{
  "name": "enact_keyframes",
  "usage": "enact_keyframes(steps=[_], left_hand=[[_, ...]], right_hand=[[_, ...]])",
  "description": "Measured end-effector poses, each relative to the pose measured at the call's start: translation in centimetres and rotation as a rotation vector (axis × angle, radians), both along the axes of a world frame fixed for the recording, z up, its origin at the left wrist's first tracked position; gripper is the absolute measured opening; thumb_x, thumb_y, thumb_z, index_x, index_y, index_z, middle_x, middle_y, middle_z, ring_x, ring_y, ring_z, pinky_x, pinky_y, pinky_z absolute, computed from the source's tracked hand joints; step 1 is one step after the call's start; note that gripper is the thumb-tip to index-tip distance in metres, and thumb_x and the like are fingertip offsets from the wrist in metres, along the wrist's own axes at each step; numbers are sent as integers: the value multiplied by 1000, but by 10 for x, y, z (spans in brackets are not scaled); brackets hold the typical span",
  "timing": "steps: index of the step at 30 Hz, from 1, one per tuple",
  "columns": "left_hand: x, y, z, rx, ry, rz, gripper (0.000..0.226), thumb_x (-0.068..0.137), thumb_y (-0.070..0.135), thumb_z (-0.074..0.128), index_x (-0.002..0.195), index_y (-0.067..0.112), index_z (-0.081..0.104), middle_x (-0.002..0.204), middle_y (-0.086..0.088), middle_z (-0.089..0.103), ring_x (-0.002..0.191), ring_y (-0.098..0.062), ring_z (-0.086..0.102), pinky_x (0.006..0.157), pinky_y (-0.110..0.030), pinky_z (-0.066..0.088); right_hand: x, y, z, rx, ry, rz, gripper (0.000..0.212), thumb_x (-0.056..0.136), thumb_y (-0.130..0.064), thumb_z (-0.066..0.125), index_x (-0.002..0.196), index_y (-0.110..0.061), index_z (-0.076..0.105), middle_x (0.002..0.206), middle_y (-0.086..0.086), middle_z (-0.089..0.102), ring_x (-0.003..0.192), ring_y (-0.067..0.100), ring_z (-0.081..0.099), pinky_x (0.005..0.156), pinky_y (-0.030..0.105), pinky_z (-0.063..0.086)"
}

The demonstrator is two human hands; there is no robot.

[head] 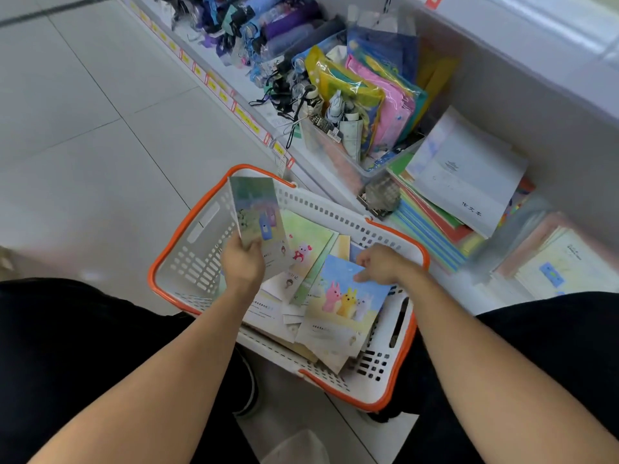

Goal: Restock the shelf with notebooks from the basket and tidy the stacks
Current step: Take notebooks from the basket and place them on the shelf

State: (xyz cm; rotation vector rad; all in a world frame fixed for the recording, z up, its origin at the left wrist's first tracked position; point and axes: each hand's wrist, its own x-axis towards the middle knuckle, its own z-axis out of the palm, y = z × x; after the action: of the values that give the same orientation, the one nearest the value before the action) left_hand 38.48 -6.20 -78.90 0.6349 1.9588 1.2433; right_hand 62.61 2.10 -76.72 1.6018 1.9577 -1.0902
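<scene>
R hand [380,264] pinches top edge of rabbit-cover notebook [341,303] lying in white/orange basket [201,262] btwn my knees. L hand [243,262] grips 1 notebook [256,212] upright at 11 o'clock. Shelf [335,182] notebook stacks [449,209] at 1 o'clock, askew.

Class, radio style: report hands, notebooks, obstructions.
Left hand holds notebook upright. Right hand pinches rabbit notebook in basket. Nothing blocking.
</scene>
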Motion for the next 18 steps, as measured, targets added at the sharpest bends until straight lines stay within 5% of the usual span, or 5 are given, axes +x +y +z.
enact_keyframes(steps=[4, 8, 12, 16, 18], left_hand=[[1, 17, 24, 23, 20, -325, 18, 92, 14, 58, 106, 14, 70, 101, -5, 73, 91, -21, 68, 76, -35, 55], [9, 26, 58, 24, -416, -542, 24, 97, 22, 57, 118, 14, 67, 91, -1, 76, 73, -16, 72, 56, -26, 55], [-2, 28, 85, -48, -690, -626, 57, 80, 63, 63, 119, 23, 69, 114, -11, 71, 98, -28, 71, 70, -35, 58], [-1, 26, 95, 79, -555, -719, 38, 87, 21, 71, 124, 21, 62, 117, -11, 70, 105, -33, 68, 81, -45, 58], [1, 30, 101, 129, -535, -654, 39, 91, 15, 66, 129, 18, 57, 118, -11, 70, 104, -33, 68, 84, -49, 57]], right_hand=[[5, 32, 75, -55, 403, -52, 11, 85, -17, 75, 96, -18, 74, 96, 6, 74, 79, 17, 71, 70, 29, 55], [-2, 45, 111, 139, 691, -245, 15, 82, -15, 77, 97, -19, 75, 88, 4, 78, 73, 10, 72, 75, 30, 58], [-9, 49, 122, 307, 803, -390, 19, 80, -11, 79, 98, -3, 76, 85, 9, 77, 69, 14, 74, 68, 27, 61], [-22, 48, 127, 553, 873, -544, 27, 75, -13, 85, 95, -2, 72, 83, 11, 71, 69, 16, 67, 65, 28, 57], [-28, 47, 130, 616, 878, -658, 34, 75, -22, 85, 102, -16, 64, 93, -1, 66, 74, 8, 64, 64, 23, 54]])
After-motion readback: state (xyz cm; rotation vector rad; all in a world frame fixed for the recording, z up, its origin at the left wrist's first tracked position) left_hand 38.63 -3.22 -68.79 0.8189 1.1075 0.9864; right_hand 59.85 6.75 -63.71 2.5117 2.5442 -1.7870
